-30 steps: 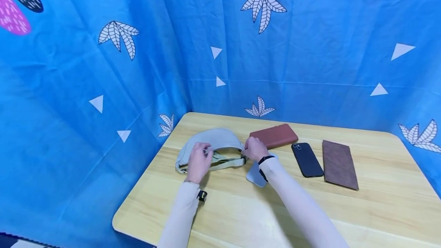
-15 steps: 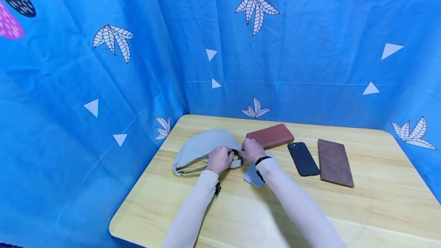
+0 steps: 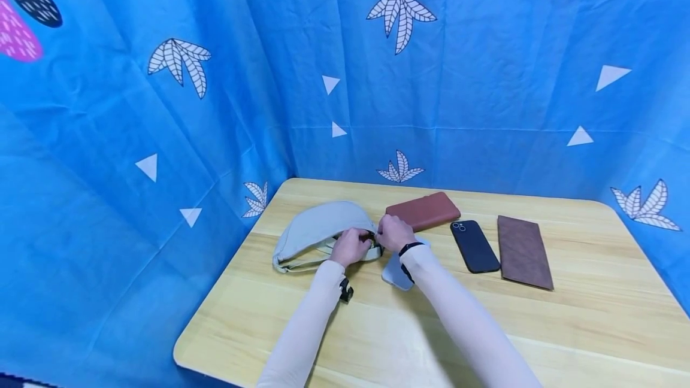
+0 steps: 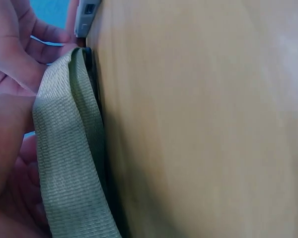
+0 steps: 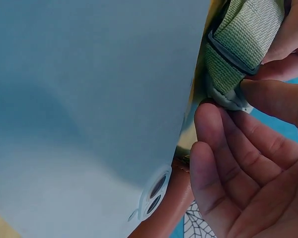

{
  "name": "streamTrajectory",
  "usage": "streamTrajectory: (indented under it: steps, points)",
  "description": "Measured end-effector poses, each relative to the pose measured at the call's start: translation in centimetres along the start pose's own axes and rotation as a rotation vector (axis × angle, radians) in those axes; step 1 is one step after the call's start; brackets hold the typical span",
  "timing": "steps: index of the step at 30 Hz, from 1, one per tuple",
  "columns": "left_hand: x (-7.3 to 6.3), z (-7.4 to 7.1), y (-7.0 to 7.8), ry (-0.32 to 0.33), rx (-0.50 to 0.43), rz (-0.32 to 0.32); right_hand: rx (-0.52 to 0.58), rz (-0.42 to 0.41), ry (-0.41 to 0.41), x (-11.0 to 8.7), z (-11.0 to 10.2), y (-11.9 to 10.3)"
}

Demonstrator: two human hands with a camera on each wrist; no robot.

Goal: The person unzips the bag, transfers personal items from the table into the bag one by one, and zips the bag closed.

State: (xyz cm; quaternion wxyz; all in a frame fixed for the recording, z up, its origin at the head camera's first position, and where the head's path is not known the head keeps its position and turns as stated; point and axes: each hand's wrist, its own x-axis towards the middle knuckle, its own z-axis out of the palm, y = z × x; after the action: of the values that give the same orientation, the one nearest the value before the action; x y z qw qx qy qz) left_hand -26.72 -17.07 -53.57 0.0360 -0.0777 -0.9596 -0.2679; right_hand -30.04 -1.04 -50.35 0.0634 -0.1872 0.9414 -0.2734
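A pale grey-green waist bag [image 3: 323, 223] lies on the table's left side, its curved back away from me. At its right end, my right hand [image 3: 395, 233] pinches the bag's corner beside the strap buckle [image 5: 231, 54]. My left hand [image 3: 351, 246] reaches over the strap and pinches at the bag's dark opening edge, close to the right fingers; the exact spot is hidden. In the left wrist view the webbing strap [image 4: 72, 148] covers part of the left hand. A light blue phone [image 3: 398, 274] lies beneath the right wrist.
A reddish-brown wallet [image 3: 426, 211] lies behind the right hand. Farther right are a black phone [image 3: 475, 247] and a dark brown flat wallet [image 3: 524, 252]. Blue patterned curtain [image 3: 485, 76] closes off the back and left of the wooden table [image 3: 593, 316].
My left hand has moved right from the bag's middle to its right end, beside the right hand. The right hand keeps its hold at the corner.
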Motion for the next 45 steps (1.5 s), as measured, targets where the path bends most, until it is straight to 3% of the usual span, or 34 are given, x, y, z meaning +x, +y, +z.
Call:
streamTrajectory:
  steps: [13, 17, 21, 27, 30, 34, 45]
  points:
    - [0.9, 0.4, 0.1, -0.005, -0.027, -0.018, -0.011, 0.009, -0.026, 0.0, 0.0, 0.2]
    - [0.7, 0.3, 0.5, -0.051, 0.003, -0.028, -0.014, 0.004, -0.012, -0.2, -0.2, 0.2]
    - [0.3, 0.2, 0.9, -0.075, 0.079, -0.04, -0.034, -0.008, 0.005, -0.3, -0.2, 0.1]
    - [-0.4, -0.2, 1.5, 0.022, 0.357, 0.05, -0.066, -0.015, 0.014, -0.3, 0.0, 0.1]
    - [-0.6, -0.5, 1.8, 0.06, 0.449, 0.103, -0.089, -0.012, 0.018, -0.2, 0.0, 0.2]
    - [-0.7, -0.8, 2.2, 0.098, 0.492, 0.148, -0.124, -0.009, 0.031, -0.2, 0.2, 0.3]
    - [-1.2, -1.2, 1.8, 0.117, 0.576, 0.157, -0.161, -0.052, 0.088, 0.0, 0.5, 0.6]
